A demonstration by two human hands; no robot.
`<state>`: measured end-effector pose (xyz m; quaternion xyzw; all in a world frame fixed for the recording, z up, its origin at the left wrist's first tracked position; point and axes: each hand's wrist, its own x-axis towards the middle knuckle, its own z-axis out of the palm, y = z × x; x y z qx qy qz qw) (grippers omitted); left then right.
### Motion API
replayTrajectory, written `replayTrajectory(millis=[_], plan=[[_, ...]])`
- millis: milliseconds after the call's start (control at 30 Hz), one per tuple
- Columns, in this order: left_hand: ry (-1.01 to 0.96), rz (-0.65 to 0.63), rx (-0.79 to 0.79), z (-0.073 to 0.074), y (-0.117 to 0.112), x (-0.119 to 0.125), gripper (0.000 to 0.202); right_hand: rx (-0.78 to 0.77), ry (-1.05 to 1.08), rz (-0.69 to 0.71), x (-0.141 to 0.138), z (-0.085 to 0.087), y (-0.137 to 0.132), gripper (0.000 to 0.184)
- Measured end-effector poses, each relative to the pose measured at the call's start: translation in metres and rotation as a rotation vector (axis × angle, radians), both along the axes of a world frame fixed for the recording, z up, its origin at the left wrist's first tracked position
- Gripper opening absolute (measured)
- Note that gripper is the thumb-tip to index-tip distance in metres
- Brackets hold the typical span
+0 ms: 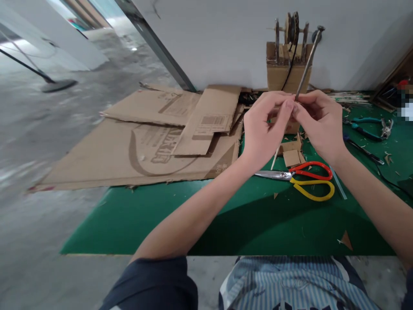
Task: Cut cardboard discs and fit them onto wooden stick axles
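A long metal nail (306, 71), head uppermost, slants up and to the right from between my fingertips. My left hand (266, 125) is closed in a pinch at its lower end. Against it, my right hand (322, 122) is also pinched shut at the same spot. The nail's tip is hidden by my fingers. A thin pale stick (275, 158) shows below my left hand; whether I hold it, I cannot tell. Behind my hands stands a cardboard structure (288, 75) with a round spool-like wheel (292, 28) on top and a black cord hanging down.
Scissors (312, 183) with red and yellow handles lie below my hands on the green table (155, 224). Cardboard sheets (142, 146) are stacked to the left. Teal-handled pliers (371, 128) and a dark slim tool (364, 149) lie right, among scraps. A wall rises behind.
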<state>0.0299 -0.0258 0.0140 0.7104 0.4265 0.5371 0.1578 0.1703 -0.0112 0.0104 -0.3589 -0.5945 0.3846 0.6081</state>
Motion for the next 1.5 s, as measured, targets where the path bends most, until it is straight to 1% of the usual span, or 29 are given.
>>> replayTrajectory(millis=[67, 167, 233, 400, 533, 633, 767, 900, 1100, 1200, 1267, 1400, 1500], plan=[[0.041, 0.002, -0.007, -0.001, 0.002, -0.002, 0.028, -0.009, 0.012, 0.003, -0.002, -0.001, -0.001, 0.039], [0.021, -0.048, 0.013, -0.003, 0.003, -0.005, 0.031, -0.022, 0.03, 0.033, -0.004, -0.004, -0.001, 0.039], [0.009, -0.06, 0.024, -0.004, 0.003, -0.006, 0.032, -0.02, 0.04, 0.043, -0.005, -0.005, -0.002, 0.039], [0.026, -0.038, 0.02, -0.002, 0.001, -0.007, 0.035, -0.026, 0.023, 0.011, -0.007, -0.003, -0.005, 0.04], [-0.009, -0.035, 0.001, -0.003, 0.0, -0.008, 0.03, -0.056, 0.046, 0.037, -0.008, -0.002, -0.008, 0.04], [0.009, -0.019, 0.007, -0.005, 0.0, -0.009, 0.034, -0.067, 0.055, 0.049, -0.008, -0.002, -0.009, 0.039], [0.004, -0.035, 0.009, -0.007, 0.002, -0.012, 0.038, -0.026, 0.036, 0.01, -0.007, -0.001, -0.008, 0.035], [-0.007, -0.054, 0.029, -0.01, 0.003, -0.016, 0.036, 0.024, 0.024, 0.002, -0.005, 0.001, -0.007, 0.03], [0.017, -0.004, 0.037, -0.014, 0.0, -0.016, 0.035, 0.008, 0.02, -0.015, -0.006, 0.001, -0.007, 0.033], [0.003, -0.025, 0.031, -0.015, 0.001, -0.016, 0.031, 0.03, -0.016, -0.024, -0.006, 0.0, -0.008, 0.035], [-0.029, -0.063, 0.06, -0.016, 0.004, -0.018, 0.028, 0.057, -0.043, 0.001, -0.005, -0.002, -0.007, 0.036], [-0.095, -0.151, 0.201, -0.02, 0.013, -0.021, 0.023, 0.126, -0.109, 0.059, -0.002, -0.007, -0.003, 0.043], [-0.089, -0.168, 0.258, -0.022, 0.017, -0.024, 0.023, 0.144, -0.129, 0.081, 0.0, -0.01, 0.0, 0.045]])
